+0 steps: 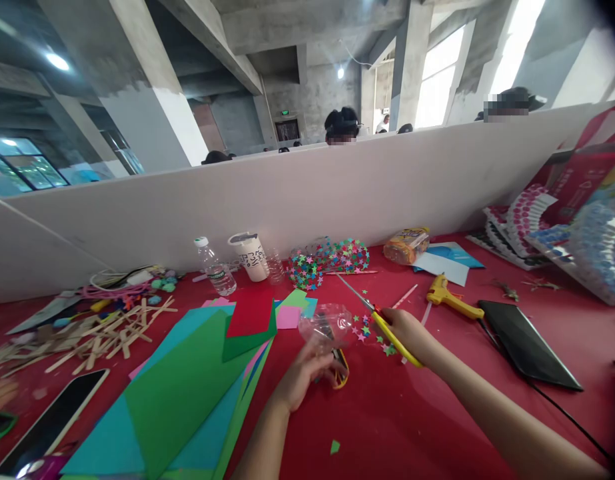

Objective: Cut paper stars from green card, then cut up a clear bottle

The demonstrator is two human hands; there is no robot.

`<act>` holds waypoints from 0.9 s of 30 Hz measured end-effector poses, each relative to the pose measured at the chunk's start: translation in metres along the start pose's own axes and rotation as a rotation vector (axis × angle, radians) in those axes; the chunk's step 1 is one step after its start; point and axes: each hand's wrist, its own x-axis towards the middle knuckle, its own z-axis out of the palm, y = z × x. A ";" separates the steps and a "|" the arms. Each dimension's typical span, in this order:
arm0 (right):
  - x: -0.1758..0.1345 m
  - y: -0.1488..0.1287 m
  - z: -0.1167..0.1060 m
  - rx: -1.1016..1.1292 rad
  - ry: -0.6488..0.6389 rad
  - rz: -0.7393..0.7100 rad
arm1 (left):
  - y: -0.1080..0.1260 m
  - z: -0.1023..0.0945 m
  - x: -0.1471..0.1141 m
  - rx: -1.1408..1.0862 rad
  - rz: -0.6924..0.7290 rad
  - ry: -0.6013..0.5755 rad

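My right hand grips a pair of scissors by the yellow handles. Its metal blades point up and left, away from me. My left hand has curled fingers over a small dark thing with a yellow edge, whose kind I cannot make out. Right beyond these fingers is a clear plastic piece, crumpled or rounded in shape; whether the hand holds it is unclear. Star-shaped sequins lie scattered between the two hands.
Coloured paper sheets lie at left, beside wooden sticks and a phone. A water bottle, a cup and star-filled containers stand by the partition. Right are a glue gun and black tablet.
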 end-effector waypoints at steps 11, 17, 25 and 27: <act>-0.014 0.008 0.032 -0.195 0.108 -0.102 | 0.002 -0.011 0.009 0.042 0.169 0.471; -0.013 0.003 0.053 -0.219 0.116 -0.180 | 0.000 -0.026 0.014 -0.038 0.276 0.589; -0.026 0.002 0.046 0.112 -0.064 -0.250 | -0.005 -0.026 0.015 0.015 0.266 0.536; -0.033 0.000 0.040 0.244 -0.159 -0.299 | -0.004 -0.024 0.014 0.034 0.259 0.500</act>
